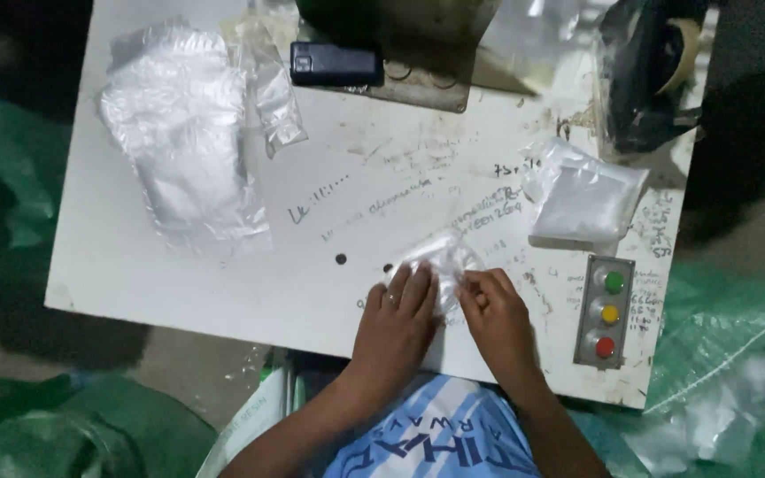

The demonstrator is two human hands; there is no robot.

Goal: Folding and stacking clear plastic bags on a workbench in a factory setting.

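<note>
The white table (179, 274) bears, well to the far left of the hands, a large stack of clear plastic bags (183, 142), and a smaller filled clear packet (582, 199) lies to their far right, just beyond the three-button control panel (606, 310). The small clear plastic bag (443, 261), thin, crumpled and glossy, lies flat just beyond the fingertips, its long axis running left to right; the left hand (397, 319) presses flat on it, fingers spread, and the right hand (498, 314) pinches its near edge, equally near

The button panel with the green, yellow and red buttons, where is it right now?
In the head view, the button panel sits near the white table's front right corner, just right of the right hand.
</note>
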